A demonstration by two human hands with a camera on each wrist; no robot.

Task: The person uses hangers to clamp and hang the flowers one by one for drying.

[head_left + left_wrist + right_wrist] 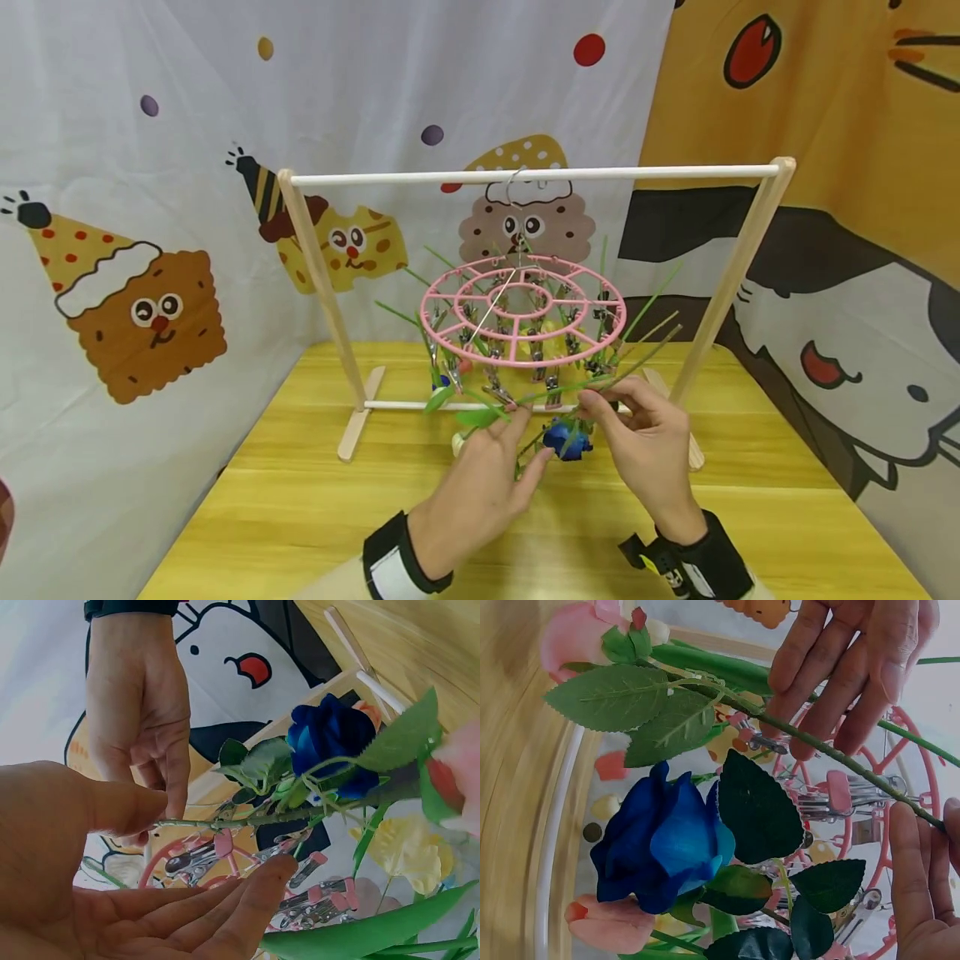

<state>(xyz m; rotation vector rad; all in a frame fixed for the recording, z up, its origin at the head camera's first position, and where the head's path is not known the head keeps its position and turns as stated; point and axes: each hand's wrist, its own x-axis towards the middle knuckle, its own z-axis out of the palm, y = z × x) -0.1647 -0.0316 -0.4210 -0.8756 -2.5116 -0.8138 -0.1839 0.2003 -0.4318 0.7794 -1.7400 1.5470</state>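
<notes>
My right hand [652,442] pinches the green stem [817,745] of a pink rose [577,641] between thumb and fingers, near the stem's end. My left hand [480,475] has its fingers spread, thumb on one side of the stem and fingers on the other, beside the clips. Over both hands hangs a round pink clip hanger [525,363] with metal clips [821,796]. A blue rose [660,840] with dark leaves hangs head down beside the pink rose. In the head view my left hand hides most of the pink rose.
A wooden frame [322,275] with a white top rail [405,177] bears the hanger. Several other flowers hang there, among them a yellow one [412,855] and a pink tulip [615,926]. The frame stands on a wooden table [285,517] before a cartoon-print cloth [360,92].
</notes>
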